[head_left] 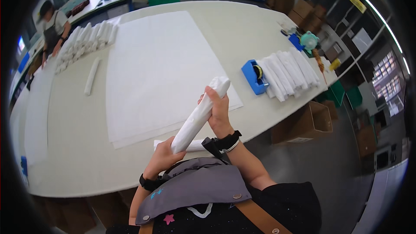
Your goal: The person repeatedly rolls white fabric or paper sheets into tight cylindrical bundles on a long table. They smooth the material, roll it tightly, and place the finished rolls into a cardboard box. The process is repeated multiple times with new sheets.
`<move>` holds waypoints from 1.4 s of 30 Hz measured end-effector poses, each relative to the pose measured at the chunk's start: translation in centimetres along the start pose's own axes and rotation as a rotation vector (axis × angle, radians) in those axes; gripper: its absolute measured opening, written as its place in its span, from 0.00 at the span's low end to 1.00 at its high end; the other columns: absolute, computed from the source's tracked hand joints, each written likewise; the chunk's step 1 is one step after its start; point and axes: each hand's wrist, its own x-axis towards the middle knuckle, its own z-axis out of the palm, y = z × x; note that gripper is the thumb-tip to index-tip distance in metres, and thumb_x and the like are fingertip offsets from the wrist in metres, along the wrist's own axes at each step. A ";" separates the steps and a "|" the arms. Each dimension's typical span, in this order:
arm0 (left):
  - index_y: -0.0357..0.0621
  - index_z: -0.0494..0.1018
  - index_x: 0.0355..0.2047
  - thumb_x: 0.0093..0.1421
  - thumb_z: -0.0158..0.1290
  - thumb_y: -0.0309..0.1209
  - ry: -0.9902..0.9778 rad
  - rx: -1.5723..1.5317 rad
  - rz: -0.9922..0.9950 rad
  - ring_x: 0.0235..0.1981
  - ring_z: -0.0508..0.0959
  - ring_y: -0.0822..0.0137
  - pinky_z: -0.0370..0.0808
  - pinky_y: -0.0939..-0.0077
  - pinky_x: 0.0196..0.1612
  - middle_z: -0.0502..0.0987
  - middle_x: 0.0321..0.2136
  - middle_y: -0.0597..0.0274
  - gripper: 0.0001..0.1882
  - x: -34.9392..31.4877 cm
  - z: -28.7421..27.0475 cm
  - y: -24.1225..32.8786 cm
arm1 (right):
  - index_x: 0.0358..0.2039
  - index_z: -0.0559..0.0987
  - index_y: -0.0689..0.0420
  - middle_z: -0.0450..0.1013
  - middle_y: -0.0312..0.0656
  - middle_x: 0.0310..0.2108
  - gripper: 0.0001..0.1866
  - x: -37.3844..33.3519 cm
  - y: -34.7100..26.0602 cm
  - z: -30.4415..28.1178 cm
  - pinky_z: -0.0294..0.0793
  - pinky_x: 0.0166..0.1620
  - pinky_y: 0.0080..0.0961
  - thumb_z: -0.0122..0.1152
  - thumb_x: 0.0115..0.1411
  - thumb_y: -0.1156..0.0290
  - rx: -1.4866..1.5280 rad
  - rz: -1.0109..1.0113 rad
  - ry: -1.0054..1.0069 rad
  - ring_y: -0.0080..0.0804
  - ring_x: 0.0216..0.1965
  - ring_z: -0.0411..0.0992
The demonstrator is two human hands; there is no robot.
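Note:
A white wrapped roll [193, 123] slants up and to the right between my hands, above the near edge of the table. My left hand [165, 158] closes round its lower end. Near the upper end, my right hand [218, 110] grips it with the thumb along its side. Another white roll [196, 145] lies on the table just behind my hands, partly hidden by them. Beyond, large white sheets [158, 69] lie flat in an uneven stack.
To the right, a blue tape dispenser [255, 78] stands beside a row of white rolls [290, 73]. A single roll [92, 76] and piled rolls [86, 41] lie left. A co-worker [53, 28] stands at the far left. A cardboard box [299, 125] sits below the right edge.

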 end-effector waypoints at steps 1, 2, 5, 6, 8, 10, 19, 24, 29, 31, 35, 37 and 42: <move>0.34 0.75 0.47 0.51 0.62 0.33 -0.030 0.034 0.055 0.35 0.82 0.59 0.77 0.67 0.42 0.82 0.32 0.48 0.24 0.2 -0.1 -0.1 | 0.45 0.70 0.57 0.70 0.38 0.31 0.17 0.0 -1.0 -0.8 0.77 0.32 0.31 0.67 0.59 0.72 0.016 -0.040 0.082 0.30 0.27 0.73; 0.34 0.75 0.47 0.51 0.62 0.33 -0.050 0.070 0.100 0.35 0.82 0.59 0.76 0.67 0.42 0.81 0.32 0.48 0.24 0.3 -0.2 -0.1 | 0.46 0.69 0.56 0.70 0.38 0.31 0.18 -0.1 -1.7 -1.6 0.77 0.32 0.31 0.66 0.59 0.73 0.042 -0.067 0.160 0.30 0.27 0.73; 0.35 0.75 0.48 0.51 0.62 0.31 -0.159 0.092 0.096 0.35 0.81 0.58 0.76 0.68 0.42 0.81 0.33 0.47 0.24 1.3 -0.4 -0.7 | 0.48 0.68 0.55 0.70 0.37 0.31 0.18 -0.4 -3.0 -5.8 0.78 0.32 0.31 0.65 0.60 0.73 0.072 -0.107 0.290 0.29 0.27 0.73; 0.35 0.75 0.48 0.50 0.62 0.31 -0.198 0.080 0.074 0.35 0.82 0.58 0.76 0.68 0.42 0.81 0.33 0.47 0.24 1.7 -0.2 -0.9 | 0.49 0.68 0.54 0.70 0.37 0.31 0.19 -0.4 -3.6 -7.7 0.78 0.32 0.31 0.65 0.61 0.74 0.066 -0.112 0.309 0.29 0.27 0.73; 0.37 0.76 0.47 0.49 0.62 0.29 -0.232 0.121 0.087 0.34 0.82 0.57 0.76 0.68 0.42 0.82 0.33 0.47 0.23 2.5 0.2 -1.0 | 0.47 0.71 0.54 0.71 0.37 0.32 0.16 0.0 -4.4 -12.0 0.78 0.33 0.28 0.65 0.62 0.71 -0.009 -0.218 0.367 0.27 0.27 0.73; 0.37 0.76 0.47 0.48 0.63 0.29 -0.261 0.197 0.117 0.34 0.82 0.55 0.76 0.67 0.42 0.82 0.33 0.48 0.23 2.7 -0.1 -0.1 | 0.46 0.72 0.54 0.72 0.37 0.34 0.13 0.6 -5.8 -15.9 0.78 0.34 0.26 0.65 0.64 0.68 -0.202 -0.324 0.461 0.26 0.27 0.73; 0.41 0.79 0.49 0.47 0.67 0.27 -0.238 0.390 0.191 0.36 0.84 0.57 0.78 0.70 0.44 0.83 0.35 0.50 0.26 5.7 3.2 6.0 | 0.60 0.69 0.53 0.77 0.48 0.46 0.39 -1.6 -10.9 -14.1 0.74 0.52 0.40 0.72 0.51 0.51 -1.759 -0.197 -1.119 0.48 0.50 0.75; 0.37 0.71 0.59 0.56 0.62 0.24 0.039 -0.336 0.183 0.42 0.83 0.62 0.77 0.71 0.48 0.82 0.41 0.51 0.29 9.7 6.9 5.3 | 0.56 0.70 0.50 0.79 0.50 0.39 0.33 3.9 -16.5 -21.5 0.77 0.43 0.45 0.70 0.50 0.58 -1.653 -0.029 -0.959 0.53 0.42 0.78; 0.34 0.70 0.56 0.64 0.56 0.28 0.511 -0.293 0.001 0.39 0.81 0.68 0.76 0.77 0.43 0.82 0.37 0.57 0.21 12.4 9.1 3.7 | 0.59 0.67 0.55 0.77 0.53 0.48 0.36 13.9 -27.3 -33.8 0.76 0.46 0.47 0.69 0.54 0.56 -1.814 -0.344 0.111 0.53 0.47 0.76; 0.34 0.71 0.54 0.65 0.56 0.29 0.524 -0.308 -0.060 0.38 0.80 0.70 0.75 0.78 0.42 0.82 0.36 0.58 0.19 13.0 10.6 2.6 | 0.61 0.66 0.55 0.76 0.52 0.49 0.38 18.8 -32.4 -37.8 0.76 0.46 0.45 0.70 0.53 0.55 -1.896 -0.371 0.275 0.54 0.48 0.76; 0.33 0.73 0.51 0.64 0.56 0.28 0.425 -0.291 -0.045 0.37 0.79 0.71 0.74 0.79 0.42 0.81 0.35 0.58 0.17 13.3 14.3 3.4 | 0.63 0.64 0.55 0.76 0.52 0.49 0.40 27.4 -37.9 -43.2 0.74 0.50 0.42 0.72 0.53 0.58 -2.054 -0.615 0.381 0.51 0.50 0.75; 0.32 0.73 0.51 0.64 0.56 0.28 0.443 -0.299 -0.019 0.37 0.79 0.72 0.74 0.79 0.41 0.81 0.35 0.58 0.17 13.7 15.3 3.7 | 0.62 0.66 0.56 0.76 0.52 0.48 0.36 30.3 -39.2 -45.8 0.74 0.51 0.41 0.71 0.55 0.61 -2.040 -0.896 0.447 0.49 0.51 0.74; 0.32 0.72 0.51 0.64 0.56 0.27 0.555 -0.267 -0.084 0.37 0.78 0.73 0.74 0.79 0.41 0.81 0.35 0.58 0.16 12.7 15.0 0.8 | 0.54 0.73 0.61 0.77 0.51 0.47 0.21 31.7 -40.8 -48.1 0.73 0.53 0.37 0.62 0.61 0.71 -1.247 -0.910 0.702 0.44 0.48 0.76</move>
